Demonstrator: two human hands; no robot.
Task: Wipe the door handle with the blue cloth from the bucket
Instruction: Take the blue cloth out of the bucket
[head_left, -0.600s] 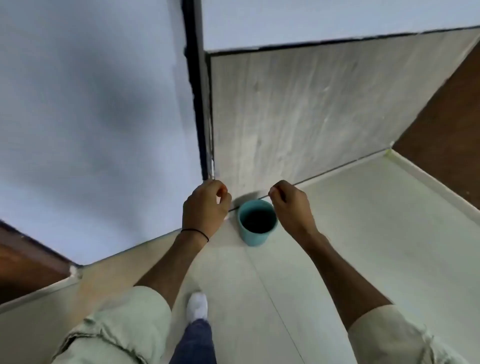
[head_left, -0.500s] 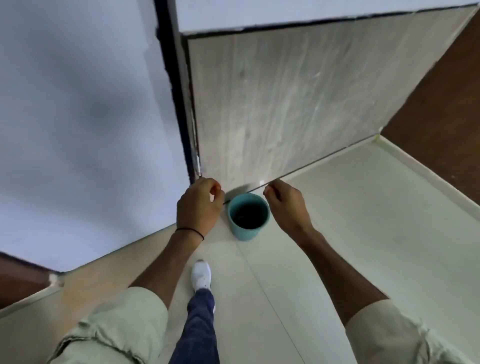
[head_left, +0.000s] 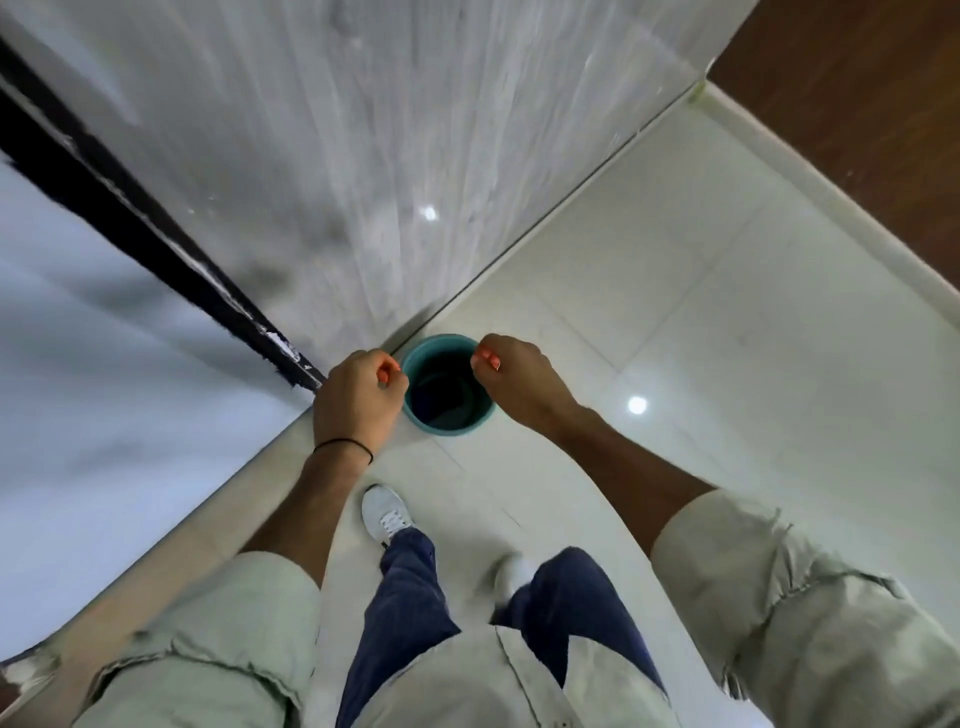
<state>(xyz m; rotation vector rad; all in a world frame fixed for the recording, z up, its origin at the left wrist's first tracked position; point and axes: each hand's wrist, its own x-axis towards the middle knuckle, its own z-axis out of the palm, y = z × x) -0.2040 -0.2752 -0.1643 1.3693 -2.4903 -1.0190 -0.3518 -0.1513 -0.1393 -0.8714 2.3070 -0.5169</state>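
Observation:
A teal bucket stands on the pale tiled floor at the foot of a grey wood-grain door. Something dark blue, probably the blue cloth, lies inside the bucket. My left hand hangs just left of the rim with its fingers curled and nothing in it. My right hand hovers at the rim's right side, also loosely closed and holding nothing. The door handle is out of view.
A black door frame edge runs diagonally at left beside a pale wall. My legs in blue trousers and white shoes stand just behind the bucket. A brown surface lies beyond the floor's raised edge at upper right.
The view has tilted down and come closer to the bucket. Both legs are now in view, and both hands sit right at the bucket's rim.

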